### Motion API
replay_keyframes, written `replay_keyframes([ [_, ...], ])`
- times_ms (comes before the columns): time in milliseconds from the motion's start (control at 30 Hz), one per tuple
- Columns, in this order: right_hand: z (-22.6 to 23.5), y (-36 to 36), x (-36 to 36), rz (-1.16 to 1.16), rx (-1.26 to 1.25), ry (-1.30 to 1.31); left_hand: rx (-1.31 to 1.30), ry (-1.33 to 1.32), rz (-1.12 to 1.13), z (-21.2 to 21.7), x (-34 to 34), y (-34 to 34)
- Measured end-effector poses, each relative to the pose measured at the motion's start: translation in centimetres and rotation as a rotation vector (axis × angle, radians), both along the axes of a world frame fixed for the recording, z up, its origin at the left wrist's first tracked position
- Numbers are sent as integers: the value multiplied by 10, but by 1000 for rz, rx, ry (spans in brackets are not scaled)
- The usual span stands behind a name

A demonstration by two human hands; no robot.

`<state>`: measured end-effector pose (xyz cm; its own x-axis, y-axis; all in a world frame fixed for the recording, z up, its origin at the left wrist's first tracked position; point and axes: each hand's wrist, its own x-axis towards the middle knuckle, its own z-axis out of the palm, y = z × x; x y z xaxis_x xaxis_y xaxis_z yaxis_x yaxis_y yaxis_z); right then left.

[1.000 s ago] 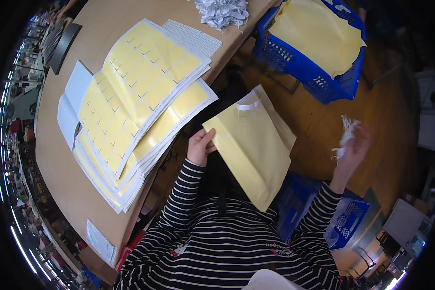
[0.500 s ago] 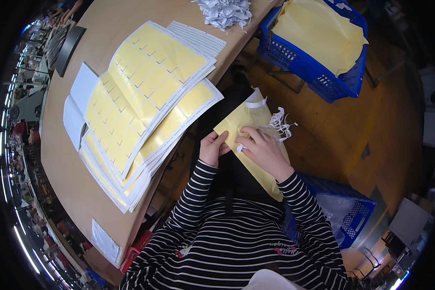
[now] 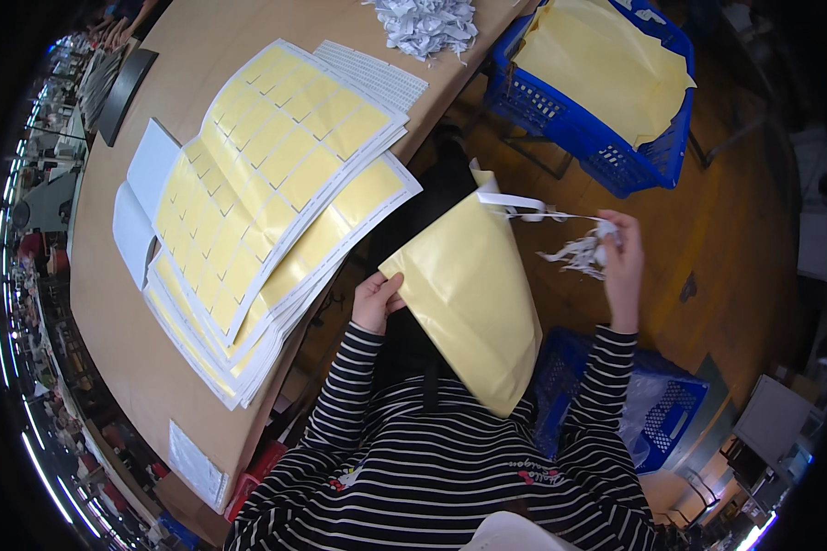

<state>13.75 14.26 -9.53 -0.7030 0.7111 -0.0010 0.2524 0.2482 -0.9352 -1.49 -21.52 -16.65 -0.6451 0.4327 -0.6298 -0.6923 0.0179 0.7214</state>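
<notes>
My left hand [image 3: 374, 302] pinches the left edge of a pale yellow sheet [image 3: 469, 303], which hangs over my lap with its lower end near my striped top. Off to the right, my raised right hand [image 3: 623, 275] is closed on a bunch of thin white paper strips [image 3: 581, 255]. One strip stretches taut from that bunch back to the sheet's upper right corner, where a wider white strip [image 3: 510, 200] curls away. On the table at my left lies a stack of yellow sheets [image 3: 276, 165] with white borders and cut lines.
A blue basket [image 3: 547, 106] of yellow sheets stands at upper right. Another blue basket [image 3: 675, 432] with clear plastic sits by my right elbow. On the brown table [image 3: 119, 312] are a heap of white scraps [image 3: 423, 26] and a clear plastic packet [image 3: 196, 466].
My right hand has moved off the sheet to the right, drawing the white strips out with it. The sheet now shows more openly, and my left hand has shifted slightly left and down.
</notes>
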Motion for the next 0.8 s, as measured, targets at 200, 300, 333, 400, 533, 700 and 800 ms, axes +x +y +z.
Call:
replay_keyframes([
  [200,16,73,46,-275,-164,282,0,-85,45,-14,11,-41],
  [300,27,95,55,-377,-280,369,-81,-152,83,-22,14,-55],
  [333,31,102,58,-415,-360,432,-112,-140,106,-24,13,-60],
  [400,37,115,64,-495,-520,547,-113,-115,158,-25,11,-68],
  [533,41,144,85,-522,-736,705,-94,-36,95,-21,3,-84],
  [700,49,207,116,-178,-720,779,-98,-51,153,-22,-13,-91],
  [800,71,258,136,-208,-634,797,-118,-37,136,-28,-20,-87],
])
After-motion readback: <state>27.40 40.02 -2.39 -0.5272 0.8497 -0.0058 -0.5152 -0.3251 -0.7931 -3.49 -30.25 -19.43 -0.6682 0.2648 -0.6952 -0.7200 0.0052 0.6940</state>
